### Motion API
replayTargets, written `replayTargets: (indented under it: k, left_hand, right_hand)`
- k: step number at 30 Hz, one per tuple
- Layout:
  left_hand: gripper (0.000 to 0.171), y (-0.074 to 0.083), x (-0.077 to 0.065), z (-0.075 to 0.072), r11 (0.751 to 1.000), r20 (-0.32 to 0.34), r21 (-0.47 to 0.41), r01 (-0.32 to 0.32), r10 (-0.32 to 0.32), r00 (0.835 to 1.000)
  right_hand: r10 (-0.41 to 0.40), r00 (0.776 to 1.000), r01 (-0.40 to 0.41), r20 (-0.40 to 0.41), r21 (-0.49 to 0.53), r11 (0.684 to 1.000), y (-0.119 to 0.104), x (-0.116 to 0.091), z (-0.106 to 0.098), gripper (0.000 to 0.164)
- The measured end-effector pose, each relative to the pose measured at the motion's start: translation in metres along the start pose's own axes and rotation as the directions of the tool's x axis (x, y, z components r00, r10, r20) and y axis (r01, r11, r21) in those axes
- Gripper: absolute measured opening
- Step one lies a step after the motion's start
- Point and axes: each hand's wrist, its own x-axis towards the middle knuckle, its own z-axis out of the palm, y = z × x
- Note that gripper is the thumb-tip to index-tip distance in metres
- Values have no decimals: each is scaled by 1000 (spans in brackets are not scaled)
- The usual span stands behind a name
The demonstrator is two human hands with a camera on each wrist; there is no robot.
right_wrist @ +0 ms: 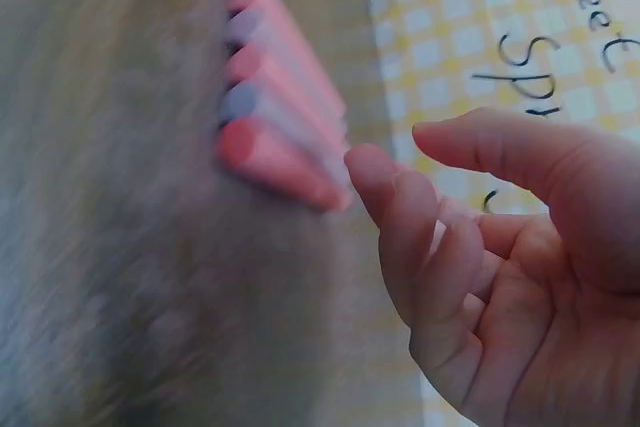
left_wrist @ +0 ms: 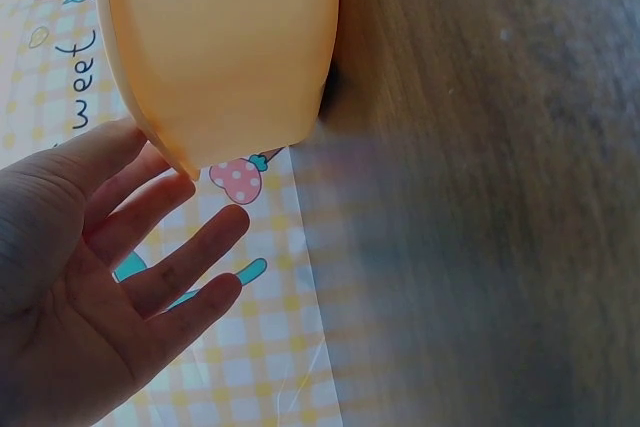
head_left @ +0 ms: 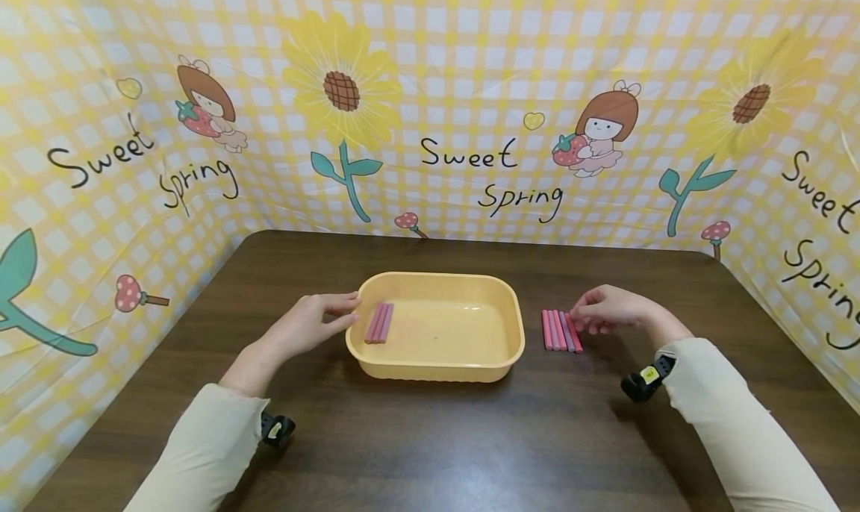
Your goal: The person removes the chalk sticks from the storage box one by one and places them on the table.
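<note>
A yellow plastic basin [head_left: 435,372] sits on the table with three pinkish-purple sticks [head_left: 379,323] lying side by side at its left end. My left hand [head_left: 305,325] is at the basin's left rim, its thumb and fingertips against the edge; the left wrist view shows the other fingers loosely extended. To the right of the basin lies a row of several pink and purple round sticks [head_left: 561,331]. My right hand [head_left: 614,309] is at the right end of that row. In the right wrist view its thumb and fingertips are apart, beside a pink stick [right_wrist: 285,167].
The dark wooden table [head_left: 430,445] extends around the basin. A yellow checked cloth [head_left: 457,72] with flowers and cartoon figures stands behind and along both sides. Each wrist wears a black camera on a strap.
</note>
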Motion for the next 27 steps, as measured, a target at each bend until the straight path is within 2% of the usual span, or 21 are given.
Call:
replayTargets:
  k: [9,16,22,27]
  left_hand:
    - [36,0,-1,-1,1000,9,-5,10,-10,1000]
    - [36,0,-1,0,1000,4,-4,2,-2,1000]
    - [35,0,0,0,1000,3,-6,-5,5,1000]
    - [35,0,0,0,1000,-1,-2,-5,5,1000]
  right_hand:
    - [-73,997,73,-23,-14,997,-38,1,-4,44]
    - [-128,992,128,2,-20,992,-69,7,2,38]
    - [-146,989,146,9,-77,986,-94,15,12,37]
    - [-154,987,156,39,-70,985,-113,20,19,33]
